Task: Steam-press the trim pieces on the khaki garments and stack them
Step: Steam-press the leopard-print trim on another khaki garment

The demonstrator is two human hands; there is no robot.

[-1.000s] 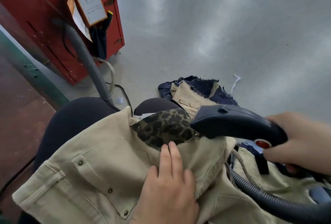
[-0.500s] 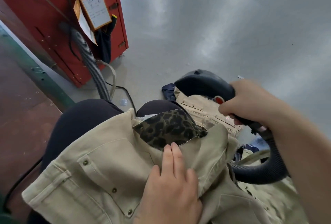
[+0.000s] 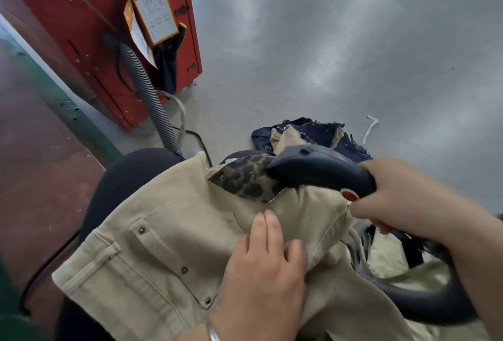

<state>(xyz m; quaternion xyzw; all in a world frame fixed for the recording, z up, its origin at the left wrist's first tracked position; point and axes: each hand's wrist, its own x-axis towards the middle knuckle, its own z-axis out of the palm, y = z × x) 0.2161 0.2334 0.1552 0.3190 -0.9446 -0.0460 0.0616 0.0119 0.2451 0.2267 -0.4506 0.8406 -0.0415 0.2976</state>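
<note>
The orange tag's (image 3: 152,5) printing is too blurred to read.

Steamer head (image 3: 318,170) covers the right end of the leopard trim (image 3: 245,180); its hose (image 3: 424,310) runs under the right forearm, and the tag's (image 3: 152,5) writing is too blurred to read.

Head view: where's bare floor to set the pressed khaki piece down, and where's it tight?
Free: the grey floor right of the red cabinet, beyond the navy fabric pile. Crowded: the lap, where the khaki garment, left hand, and right hand with the steam iron sit.
</note>
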